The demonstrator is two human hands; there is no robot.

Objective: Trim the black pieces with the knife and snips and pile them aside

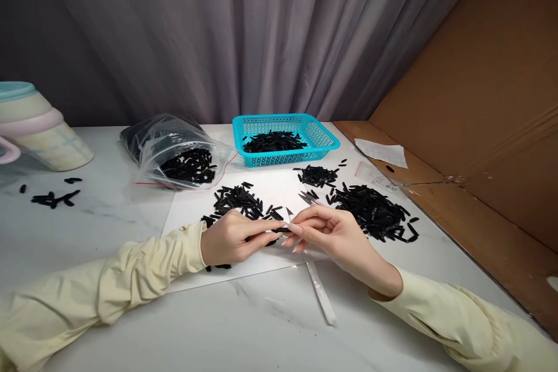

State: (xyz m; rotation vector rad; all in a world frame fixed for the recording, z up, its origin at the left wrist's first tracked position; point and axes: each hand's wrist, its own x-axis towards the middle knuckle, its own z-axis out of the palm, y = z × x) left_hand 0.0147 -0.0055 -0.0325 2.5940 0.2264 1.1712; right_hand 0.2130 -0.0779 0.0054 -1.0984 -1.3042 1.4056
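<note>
A small black strip (282, 230) is pinched between the fingertips of my left hand (239, 235) and my right hand (333, 235), which meet over a white sheet (279, 186). Both hands are closed on it. Under and behind my left hand lies a loose heap of black strips (239, 200). Just beyond my right fingers are the pointed tips of a metal tool (308, 198), its remainder hidden. A white-handled tool (320, 293) extends from beneath my right hand toward me.
A blue basket (288, 158) and an open plastic bag (174, 151), both holding black strips, stand at the back. More strips (372, 209) lie right. A pastel mug (43, 128) is at left; cardboard (488, 99) walls the right side.
</note>
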